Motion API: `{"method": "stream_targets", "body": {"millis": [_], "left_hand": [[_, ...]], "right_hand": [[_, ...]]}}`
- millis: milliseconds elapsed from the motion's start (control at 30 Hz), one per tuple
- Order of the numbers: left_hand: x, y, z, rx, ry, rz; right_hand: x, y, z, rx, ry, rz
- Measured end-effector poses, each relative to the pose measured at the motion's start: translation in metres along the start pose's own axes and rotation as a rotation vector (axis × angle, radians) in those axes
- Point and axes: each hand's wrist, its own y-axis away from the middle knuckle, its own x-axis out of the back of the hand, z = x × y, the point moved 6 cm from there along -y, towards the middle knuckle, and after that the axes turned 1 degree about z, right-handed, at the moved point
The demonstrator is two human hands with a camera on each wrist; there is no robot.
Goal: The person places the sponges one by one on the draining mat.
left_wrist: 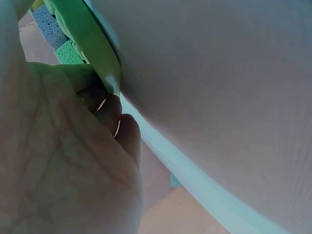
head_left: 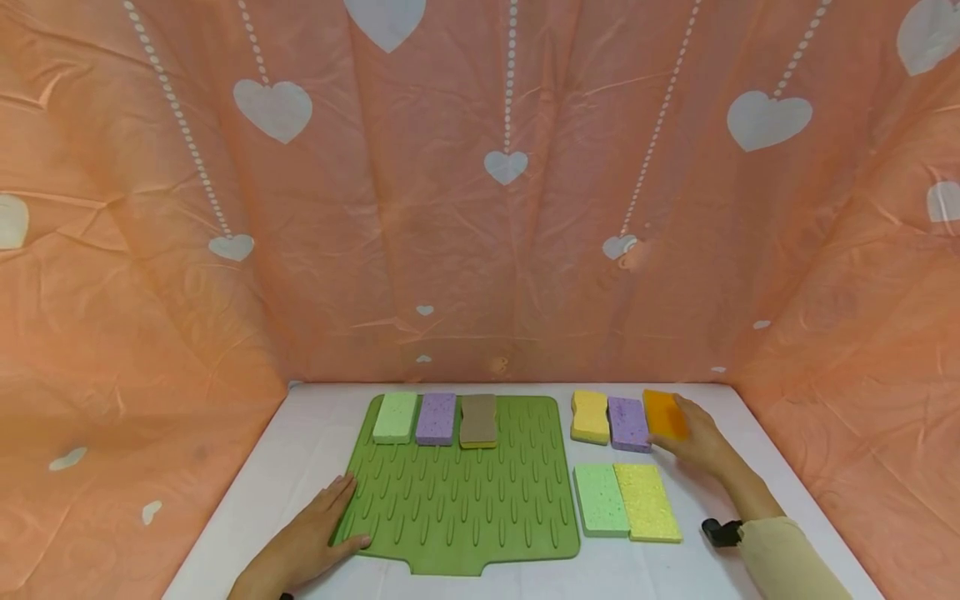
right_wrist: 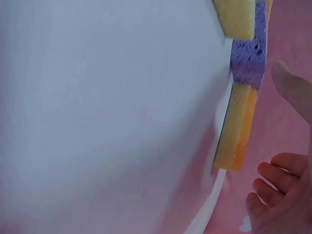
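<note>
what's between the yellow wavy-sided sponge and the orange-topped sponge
A pitted purple rectangular sponge lies between the yellow wavy-sided sponge and the orange-topped sponge, as both the head and right wrist views show.

1. Left hand [head_left: 309, 527]: low, back of the hand upward, reaching in from the lower left as I face the same way as the person.
2. Left fingers [head_left: 339, 493]: extended, lying close together, pointing forward and to the right.
3. Left thumb [head_left: 351, 546]: straight, set well apart from the fingers, pointing right.
4. Left wrist [head_left: 258, 577]: bare where visible. Left-wrist view: palm in shadow, fingertips foreshortened.
5. Right hand [head_left: 697, 433]: farther forward than the left, angled forward and to the left.
6. Right thumb [right_wrist: 292, 90]: held wide of the fingers; right fingers [right_wrist: 275, 179] slightly bent, a gap between.
7. Right forearm [head_left: 750, 496]: slanting in from lower right, bare up to a beige sleeve [head_left: 795, 567].
</note>
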Motion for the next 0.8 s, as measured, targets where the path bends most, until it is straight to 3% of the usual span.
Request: {"method": "stream_targets", "body": {"millis": [267, 800], "left_hand": [[0.0, 0.0, 0.001, 0.002, 0.005, -0.004], [-0.001, 0.0, -0.001, 0.015, 0.026, -0.029]], "right_hand": [[0.0, -0.006, 0.018, -0.057, 0.01, -0.037], [-0.005, -0.019, 0.031, -0.119, -0.058, -0.082]]}}
